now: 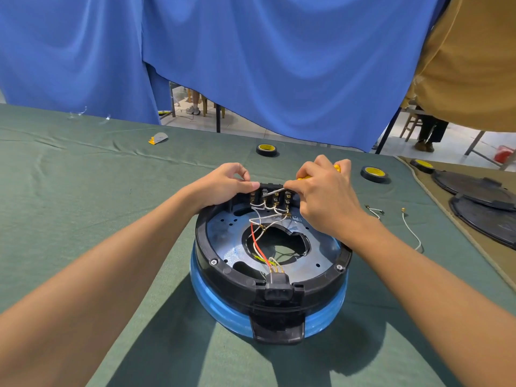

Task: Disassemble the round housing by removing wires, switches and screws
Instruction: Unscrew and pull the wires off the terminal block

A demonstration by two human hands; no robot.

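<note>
Right hand [321,196] grips screwdriver [304,177], tip aimed 8 o'clock into switches [269,198] at housing's [279,300] 12 o'clock; left hand [223,185] clasps its rim.

Two bare forearms, both reaching forward. Left hand [223,185]: fingers curled, thumb extended, hold unclear. Right hand [326,196]: back upward, fingers curled round a screwdriver [304,177].

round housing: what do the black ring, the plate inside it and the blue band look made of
The black ring looks like moulded plastic: matte sheen, moulded lugs. The plate is likely sheet metal: dull bluish-grey, punched holes, scuffs. The blue band is glossy, slightly translucent, perhaps plastic; the view leaves it open.
</note>
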